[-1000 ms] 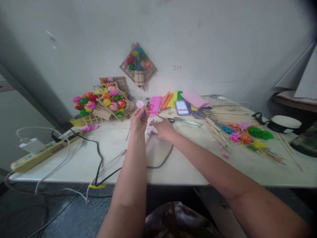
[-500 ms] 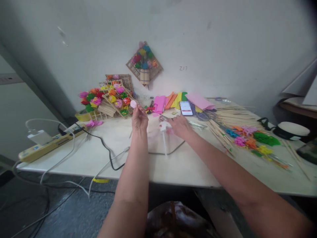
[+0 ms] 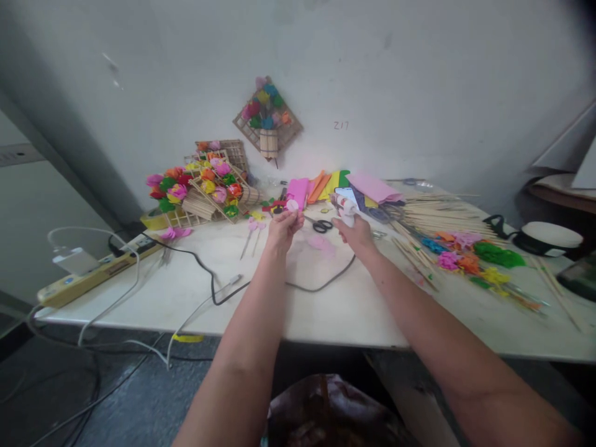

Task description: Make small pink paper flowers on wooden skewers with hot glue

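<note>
"Biggest things first: what fills my feed?"

"I get the pale bench (image 3: 335, 323) across the lower view, framed flower pieces (image 3: 216, 177) heaped at its far left and thin sticks (image 3: 433, 214) fanned out on the right."

"And the hands I'm watching?"

"Both reach out over the bench, apart from each other. I see the right hand (image 3: 356, 233) wrapped round a white glue gun (image 3: 347, 212), and the left hand (image 3: 285, 228) with its fingertips pinching a small pink disc (image 3: 292, 205)."

"Which way does the disc lie from the gun?"

"To the left, roughly level with it in my view. The gap between them has black-handled scissors (image 3: 316, 223) lying in it on the bench. The left hand is the nearer one, since the disc sits right at its fingertips. I'd judge the gun's long axis slants, mottled end up and to the left, though blur makes me careful."

"How does the disc look to me?"

"Pale pink, roundish and thin, paper by my guess, standing up above the fingertips with its flat face towards me. I can't tell whether it's on a stem; the fingers hide its lower edge."
</note>
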Action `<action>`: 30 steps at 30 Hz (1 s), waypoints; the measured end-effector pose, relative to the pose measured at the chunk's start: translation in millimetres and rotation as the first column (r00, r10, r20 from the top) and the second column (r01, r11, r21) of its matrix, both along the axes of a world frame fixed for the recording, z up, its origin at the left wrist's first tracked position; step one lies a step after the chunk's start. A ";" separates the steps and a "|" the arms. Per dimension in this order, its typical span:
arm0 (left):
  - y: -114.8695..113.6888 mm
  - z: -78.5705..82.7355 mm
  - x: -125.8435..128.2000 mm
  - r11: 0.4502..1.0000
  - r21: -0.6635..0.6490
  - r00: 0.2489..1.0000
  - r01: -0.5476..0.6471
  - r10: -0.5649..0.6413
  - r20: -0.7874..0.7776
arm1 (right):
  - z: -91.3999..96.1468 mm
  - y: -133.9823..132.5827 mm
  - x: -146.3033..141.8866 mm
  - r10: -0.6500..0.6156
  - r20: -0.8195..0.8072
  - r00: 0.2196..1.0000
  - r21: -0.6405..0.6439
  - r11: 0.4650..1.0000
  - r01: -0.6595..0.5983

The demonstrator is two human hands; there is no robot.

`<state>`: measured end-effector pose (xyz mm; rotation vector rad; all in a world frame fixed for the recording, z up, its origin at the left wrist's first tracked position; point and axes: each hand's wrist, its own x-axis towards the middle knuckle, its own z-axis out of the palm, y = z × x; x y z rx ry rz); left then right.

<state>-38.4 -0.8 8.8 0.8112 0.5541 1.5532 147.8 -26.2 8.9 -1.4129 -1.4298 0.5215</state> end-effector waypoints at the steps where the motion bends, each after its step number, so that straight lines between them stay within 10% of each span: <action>1: -0.5 -1.1 1.3 1.000 0.000 1.000 0.023 -0.023 -0.020 | 0.9 -1.4 0.5 0.085 -0.123 0.989 0.018 0.996 -0.083; 10: -2.5 -6.6 7.7 0.992 -0.058 0.982 0.113 -0.120 -0.143 | 13.3 -24.9 -6.5 0.353 -0.307 0.884 0.090 0.935 -0.342; 30: 0.4 -10.5 8.6 0.982 -0.103 0.973 0.157 -0.172 -0.154 | 3.8 -23.4 -5.1 0.356 -0.083 0.931 -0.042 0.932 -0.361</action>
